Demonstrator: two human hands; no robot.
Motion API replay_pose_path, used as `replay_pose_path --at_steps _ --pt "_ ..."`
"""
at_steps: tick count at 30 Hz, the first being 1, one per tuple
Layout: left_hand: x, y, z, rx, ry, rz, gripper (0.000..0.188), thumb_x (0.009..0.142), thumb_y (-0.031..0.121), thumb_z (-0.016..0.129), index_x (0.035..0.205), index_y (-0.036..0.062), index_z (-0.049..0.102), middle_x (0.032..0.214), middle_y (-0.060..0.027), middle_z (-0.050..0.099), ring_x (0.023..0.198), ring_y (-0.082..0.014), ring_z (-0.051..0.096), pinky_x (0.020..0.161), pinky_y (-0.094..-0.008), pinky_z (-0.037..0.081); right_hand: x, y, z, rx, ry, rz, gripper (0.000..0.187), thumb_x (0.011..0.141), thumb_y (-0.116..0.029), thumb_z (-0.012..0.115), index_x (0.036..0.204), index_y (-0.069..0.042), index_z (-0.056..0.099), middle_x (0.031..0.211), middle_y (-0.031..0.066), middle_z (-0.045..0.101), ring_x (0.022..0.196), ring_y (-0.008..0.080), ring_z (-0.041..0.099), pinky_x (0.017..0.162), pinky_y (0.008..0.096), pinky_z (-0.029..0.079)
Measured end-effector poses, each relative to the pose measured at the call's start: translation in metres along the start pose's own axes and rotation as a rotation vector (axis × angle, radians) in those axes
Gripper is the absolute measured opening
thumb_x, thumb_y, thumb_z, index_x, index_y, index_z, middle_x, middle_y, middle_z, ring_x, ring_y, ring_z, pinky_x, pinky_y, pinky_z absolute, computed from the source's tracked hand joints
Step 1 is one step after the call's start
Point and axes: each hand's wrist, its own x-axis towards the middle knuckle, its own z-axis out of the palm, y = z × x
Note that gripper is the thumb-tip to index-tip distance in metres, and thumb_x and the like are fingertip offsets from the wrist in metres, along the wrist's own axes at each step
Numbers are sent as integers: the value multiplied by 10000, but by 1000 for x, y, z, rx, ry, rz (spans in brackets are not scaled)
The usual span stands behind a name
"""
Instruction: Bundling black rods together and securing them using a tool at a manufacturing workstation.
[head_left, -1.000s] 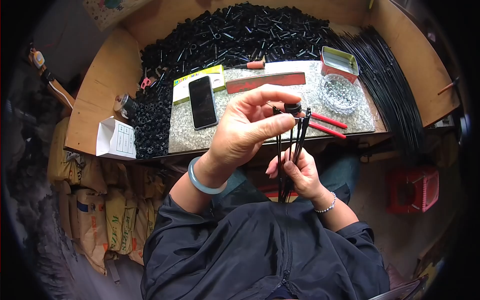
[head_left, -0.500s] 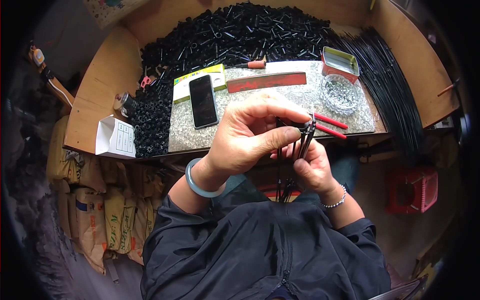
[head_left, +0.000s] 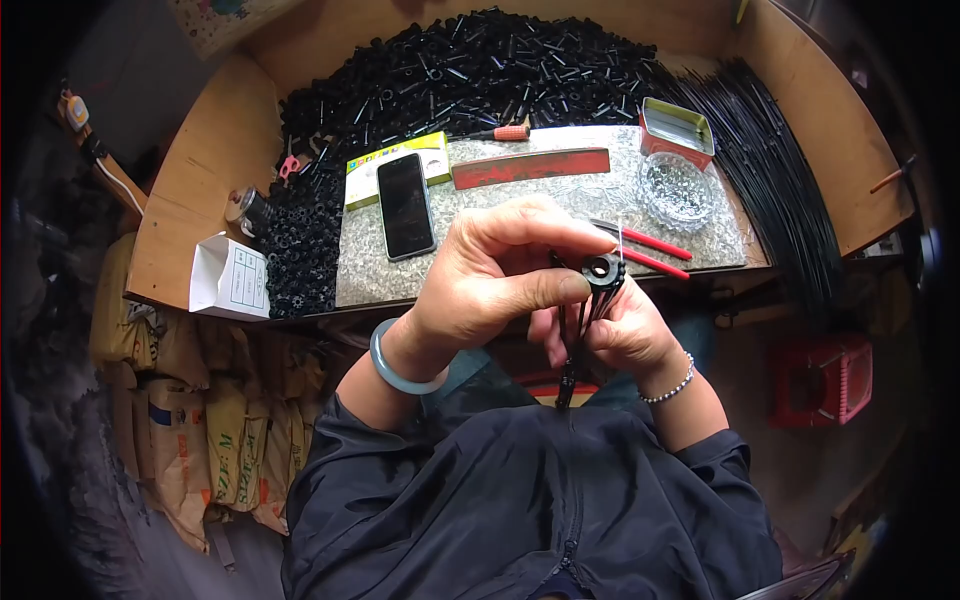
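My left hand (head_left: 495, 270) holds a black ring-shaped hub (head_left: 601, 270) between thumb and index finger, its round hole tilted up into view. Thin black rods (head_left: 570, 350), like umbrella ribs, hang down from the hub in a narrow bundle. A fine pale wire (head_left: 621, 238) sticks up at the hub's right edge. My right hand (head_left: 632, 335) is below and to the right of the hub, its fingers closed around the upper rods; the fingertips are partly hidden behind them. Just beyond the hands, pliers with red handles (head_left: 655, 240) lie on the speckled board (head_left: 480, 220).
Black plastic parts (head_left: 480, 70) are heaped along the back, with long black rods (head_left: 780, 170) at right. On the board are a phone (head_left: 406, 205), a red bar (head_left: 530, 168), a clear bowl (head_left: 678, 190) and a red tin (head_left: 678, 130). A white box (head_left: 230, 275) stands at left.
The hub has turned so that its hole faces up into view. My right hand has shifted slightly downward on the rods, and the hanging rods have drawn closer together.
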Motion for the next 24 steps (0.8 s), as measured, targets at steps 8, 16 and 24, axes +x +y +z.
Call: replay_pose_path --at_steps 8,16,24 --pt "3 3 -1 -211 -7 -166 487 746 -3 721 1200 -42 548 1059 -183 631 951 -201 641 870 -320 507 0 4 3 100 -57 16 268 823 -161 704 966 4 549 801 158 655 575 131 596 560 228 489" --pt "4 26 11 335 173 -101 469 757 -6 708 1203 -18 565 970 -133 654 861 -178 664 791 -283 536 3 16 20 -326 346 -350 178 871 -89 647 870 -56 472 796 146 654 608 97 586 563 214 474" --pt "3 32 16 799 67 64 256 748 -31 688 1003 -27 659 933 -117 657 836 -147 665 728 -257 543 1 23 24 -322 336 -464 144 883 -61 619 902 -49 477 827 99 638 719 106 614 670 231 501"
